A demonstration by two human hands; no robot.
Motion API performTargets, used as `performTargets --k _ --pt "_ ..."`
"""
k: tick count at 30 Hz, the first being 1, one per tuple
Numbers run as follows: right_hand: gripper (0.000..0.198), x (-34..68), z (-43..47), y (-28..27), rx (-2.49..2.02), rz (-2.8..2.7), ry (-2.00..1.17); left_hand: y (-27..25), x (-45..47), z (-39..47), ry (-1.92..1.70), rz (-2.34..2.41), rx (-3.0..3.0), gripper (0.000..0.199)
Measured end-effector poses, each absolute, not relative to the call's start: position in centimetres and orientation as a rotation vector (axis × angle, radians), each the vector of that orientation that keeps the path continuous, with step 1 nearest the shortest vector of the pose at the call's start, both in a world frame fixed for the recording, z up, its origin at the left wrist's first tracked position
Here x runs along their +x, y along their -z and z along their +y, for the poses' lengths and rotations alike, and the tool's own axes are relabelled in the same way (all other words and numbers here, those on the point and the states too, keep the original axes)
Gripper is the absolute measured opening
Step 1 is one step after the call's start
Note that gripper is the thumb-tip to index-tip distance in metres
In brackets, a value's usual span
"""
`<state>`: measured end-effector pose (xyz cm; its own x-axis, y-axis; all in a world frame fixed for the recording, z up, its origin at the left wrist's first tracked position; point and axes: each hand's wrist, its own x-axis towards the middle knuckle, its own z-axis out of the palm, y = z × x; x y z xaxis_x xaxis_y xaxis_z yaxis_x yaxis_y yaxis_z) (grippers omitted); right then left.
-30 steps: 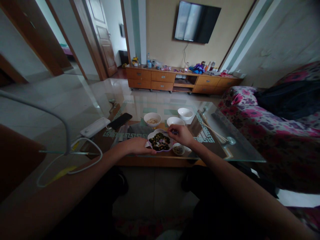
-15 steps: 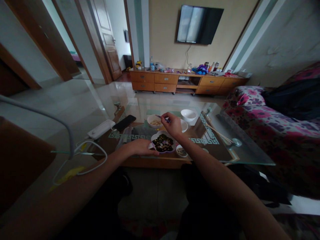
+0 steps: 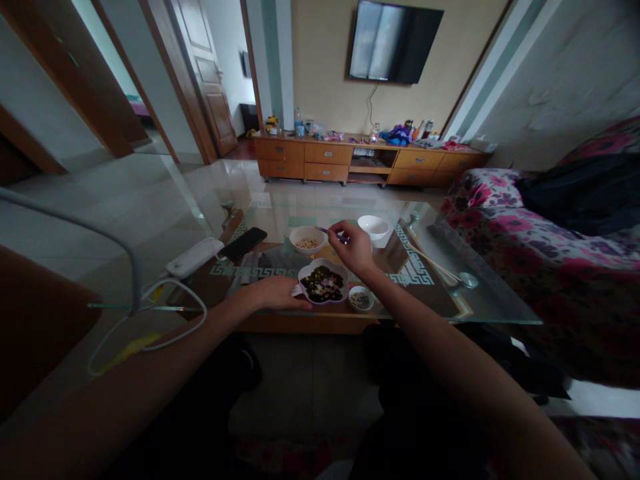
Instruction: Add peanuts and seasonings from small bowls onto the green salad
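Observation:
My left hand (image 3: 285,294) grips the short handle of a flower-shaped bowl (image 3: 301,287), which rests near the front edge of the glass table. Dark leafy food with pale bits (image 3: 323,283) fills this bowl. My right hand (image 3: 353,248) is closed on a slim metal utensil (image 3: 323,230); its exact kind is too small to tell. The utensil's tip points left toward a white bowl (image 3: 300,233) holding pale, nut-like pieces. A small white dish (image 3: 361,305) of mixed seeds sits beside the flower-shaped bowl, below my right wrist. Behind that hand stands another white bowl (image 3: 373,227).
Chopsticks (image 3: 434,262) lie on the right of the glass table (image 3: 490,303). To the left are a black phone (image 3: 243,244) and a white power strip (image 3: 193,259) with a looping cable (image 3: 203,300). A flowered sofa (image 3: 530,233) stands at right.
My right hand has shifted slightly right with the utensil, covering a white bowl that was partly visible behind it. My left hand keeps its hold on the flower-shaped bowl. The view has shifted a little.

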<state>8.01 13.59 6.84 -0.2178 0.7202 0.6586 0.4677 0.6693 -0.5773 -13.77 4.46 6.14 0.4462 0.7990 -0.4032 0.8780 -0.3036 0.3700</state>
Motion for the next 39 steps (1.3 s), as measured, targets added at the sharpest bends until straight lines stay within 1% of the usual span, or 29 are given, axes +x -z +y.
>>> performTargets --k 6,10,13,19,23,28,33,39 --pt "0.025 12.3 14.6 -6.9 -1.057 -1.798 -0.231 -6.0 -13.9 4.4 0.195 1.409 2.143 0.055" --pt "0.026 15.6 14.8 -6.3 -1.147 -1.765 -0.185 -6.0 -13.9 4.5 0.203 1.413 2.195 0.059" --pt "0.026 17.3 14.7 -6.0 -1.174 -1.737 -0.182 -6.1 -13.8 4.5 0.206 1.4 2.187 0.056" --pt "0.025 18.3 15.1 -5.4 -1.245 -1.819 -0.202 -6.2 -13.7 4.4 0.192 1.403 2.144 0.051" --pt "0.02 18.3 15.6 -4.7 -1.356 -1.974 -0.242 -6.3 -13.7 4.4 0.188 1.406 2.167 0.053" --pt "0.02 18.4 15.6 -4.5 -1.365 -2.028 -0.237 -6.3 -13.7 4.4 0.187 1.38 2.137 0.053" --pt "0.017 17.7 14.5 -4.9 -1.233 -2.085 -0.386 -6.0 -13.9 4.5 0.184 1.39 2.117 0.055" --pt "0.022 16.3 12.4 -5.2 -1.016 -2.26 -0.61 -6.1 -13.9 4.4 0.149 1.354 2.129 0.053"
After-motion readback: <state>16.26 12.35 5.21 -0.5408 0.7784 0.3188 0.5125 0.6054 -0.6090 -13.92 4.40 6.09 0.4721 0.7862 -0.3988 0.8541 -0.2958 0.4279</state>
